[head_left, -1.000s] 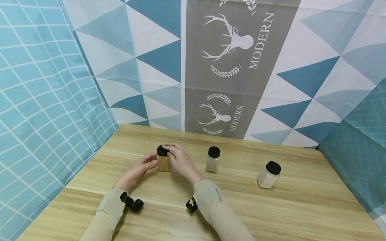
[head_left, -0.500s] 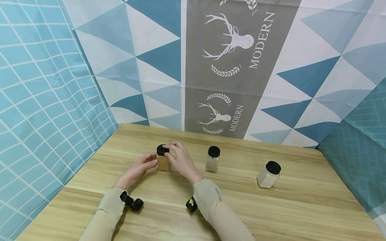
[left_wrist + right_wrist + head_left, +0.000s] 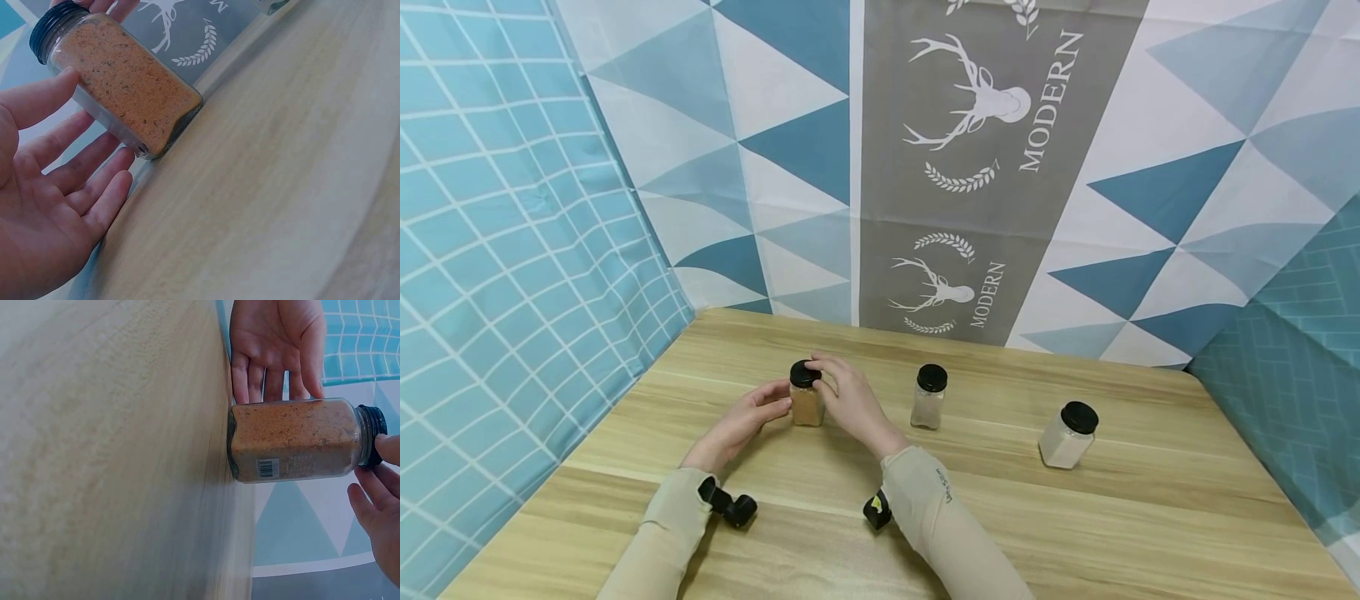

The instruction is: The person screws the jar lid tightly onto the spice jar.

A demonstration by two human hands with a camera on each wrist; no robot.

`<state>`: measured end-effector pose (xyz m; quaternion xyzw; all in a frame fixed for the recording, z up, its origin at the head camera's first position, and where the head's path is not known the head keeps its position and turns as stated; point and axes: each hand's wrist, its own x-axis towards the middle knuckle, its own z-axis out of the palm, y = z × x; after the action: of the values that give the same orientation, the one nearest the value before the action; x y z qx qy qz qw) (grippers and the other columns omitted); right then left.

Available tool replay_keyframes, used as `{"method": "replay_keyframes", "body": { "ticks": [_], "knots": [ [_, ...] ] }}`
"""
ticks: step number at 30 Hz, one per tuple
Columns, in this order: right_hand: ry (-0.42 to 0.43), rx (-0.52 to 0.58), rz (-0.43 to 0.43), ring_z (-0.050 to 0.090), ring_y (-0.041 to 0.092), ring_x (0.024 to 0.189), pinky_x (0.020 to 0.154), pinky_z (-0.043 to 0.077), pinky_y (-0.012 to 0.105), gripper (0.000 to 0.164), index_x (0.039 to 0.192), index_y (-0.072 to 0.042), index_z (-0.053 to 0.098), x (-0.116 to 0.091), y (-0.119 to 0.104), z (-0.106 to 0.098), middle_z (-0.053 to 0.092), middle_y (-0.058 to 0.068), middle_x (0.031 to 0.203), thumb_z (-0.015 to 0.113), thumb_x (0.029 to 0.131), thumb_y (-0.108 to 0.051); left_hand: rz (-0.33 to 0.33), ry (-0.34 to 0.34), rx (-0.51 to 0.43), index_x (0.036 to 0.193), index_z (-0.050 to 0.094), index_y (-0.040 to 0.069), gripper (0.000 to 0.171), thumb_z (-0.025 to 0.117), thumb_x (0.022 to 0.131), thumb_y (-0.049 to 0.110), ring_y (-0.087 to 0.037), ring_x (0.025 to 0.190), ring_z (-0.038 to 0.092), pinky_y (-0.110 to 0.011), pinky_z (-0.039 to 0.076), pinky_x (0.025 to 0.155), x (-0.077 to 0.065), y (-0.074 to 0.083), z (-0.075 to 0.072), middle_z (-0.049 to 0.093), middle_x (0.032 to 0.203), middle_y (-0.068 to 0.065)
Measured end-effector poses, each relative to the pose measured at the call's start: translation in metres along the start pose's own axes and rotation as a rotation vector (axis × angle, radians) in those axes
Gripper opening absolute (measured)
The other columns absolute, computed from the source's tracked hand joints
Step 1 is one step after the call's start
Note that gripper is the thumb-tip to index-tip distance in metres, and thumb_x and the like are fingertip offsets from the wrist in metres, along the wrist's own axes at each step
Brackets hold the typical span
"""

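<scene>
In the head view, a square glass spice jar (image 3: 807, 408) with orange contents stands upright at the table's left, its black lid (image 3: 805, 374) on top. My left hand (image 3: 743, 423) steadies the jar body from the left. The left wrist view has that thumb against the near side and the index and middle fingers partly hidden behind the glass, while the last two fingers (image 3: 112, 203) extend loosely below. With the thumb and fingers of my right hand (image 3: 854, 403) I grip the lid. A barcode label (image 3: 267, 468) shows on the glass in the right wrist view.
Two more black-lidded jars stand to the right: a pale grey one (image 3: 928, 398) mid-table and a whitish one (image 3: 1067, 437) farther right. Patterned cloth (image 3: 805, 167) hangs behind the wooden table (image 3: 1075, 533), with blue tiled cloth (image 3: 497, 233) at its left.
My right fingers shift slightly on the lid. The orange jar and my left hand hold the same place, as do the other jars.
</scene>
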<state>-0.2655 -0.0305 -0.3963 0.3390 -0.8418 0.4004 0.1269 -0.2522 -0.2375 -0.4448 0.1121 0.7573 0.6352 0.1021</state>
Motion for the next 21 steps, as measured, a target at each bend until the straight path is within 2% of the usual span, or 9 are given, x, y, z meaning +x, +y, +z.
{"method": "replay_keyframes", "body": {
  "ticks": [5, 10, 14, 21],
  "knots": [
    [0.029, -0.014, -0.027, 0.048, 0.018, 0.12, 0.101, 0.038, 0.03, 0.03, 0.12, -0.009, 0.058, -0.0012, 0.0001, 0.0001, 0.052, 0.005, 0.13, 0.055, 0.09, -0.011, 0.007, 0.001, 0.0, 0.139, 0.026, -0.006, 0.057, 0.049, 0.094, 0.021, -0.018, 0.119, 0.04, -0.023, 0.035, 0.095, 0.0001, 0.0002, -0.0002, 0.033, 0.138, -0.025],
    [0.041, -0.024, -0.029, 0.051, 0.018, 0.116, 0.099, 0.04, 0.031, 0.032, 0.122, -0.01, 0.057, -0.0014, -0.0006, -0.0009, 0.052, 0.005, 0.13, 0.056, 0.09, -0.011, 0.015, -0.002, -0.006, 0.138, 0.027, -0.006, 0.056, 0.049, 0.094, 0.02, -0.009, 0.112, 0.042, -0.02, 0.036, 0.093, 0.0008, -0.0008, -0.0004, 0.033, 0.138, -0.025],
    [0.033, -0.03, -0.022, 0.051, 0.017, 0.115, 0.099, 0.04, 0.031, 0.031, 0.122, -0.012, 0.057, -0.0009, -0.0017, -0.0021, 0.054, 0.004, 0.128, 0.056, 0.09, -0.012, 0.027, -0.005, -0.001, 0.138, 0.027, -0.006, 0.056, 0.049, 0.094, 0.021, -0.009, 0.113, 0.042, -0.022, 0.035, 0.094, 0.0011, -0.0009, -0.0007, 0.033, 0.138, -0.025],
    [0.031, -0.039, -0.022, 0.052, 0.016, 0.112, 0.097, 0.041, 0.031, 0.031, 0.121, -0.012, 0.058, -0.0011, -0.0009, -0.0014, 0.057, 0.004, 0.123, 0.056, 0.09, -0.013, 0.012, -0.005, 0.005, 0.139, 0.027, -0.003, 0.057, 0.05, 0.094, 0.023, -0.019, 0.121, 0.039, -0.026, 0.034, 0.097, 0.0017, -0.0021, -0.0003, 0.033, 0.139, -0.022]
  ]
}}
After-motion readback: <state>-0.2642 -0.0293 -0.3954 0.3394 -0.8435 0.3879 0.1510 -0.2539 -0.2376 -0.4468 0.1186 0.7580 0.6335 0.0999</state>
